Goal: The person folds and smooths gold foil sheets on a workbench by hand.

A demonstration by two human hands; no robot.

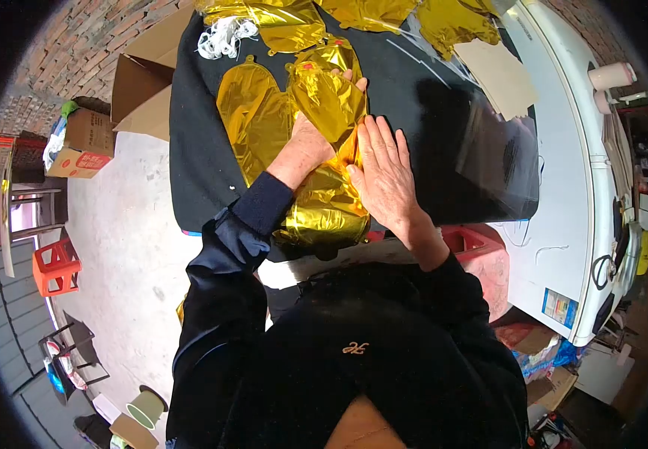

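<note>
A flat, shiny gold foil balloon lies on the black-covered table, partly folded over itself. My left hand reaches under a raised foil flap, which hides most of its palm and thumb. Its fingertips show beyond the flap's upper right edge and look stretched out. Flat along the right edge of the foil rests my right hand, fingers extended and lying side by side, thumb touching the foil. A crumpled gold section reaches toward the near table edge, below both hands.
More gold foil pieces lie along the far edge beside a bundle of white string. Clear plastic film and a cardboard sheet are at right. A red stool stands by the near right corner; an open carton stands left.
</note>
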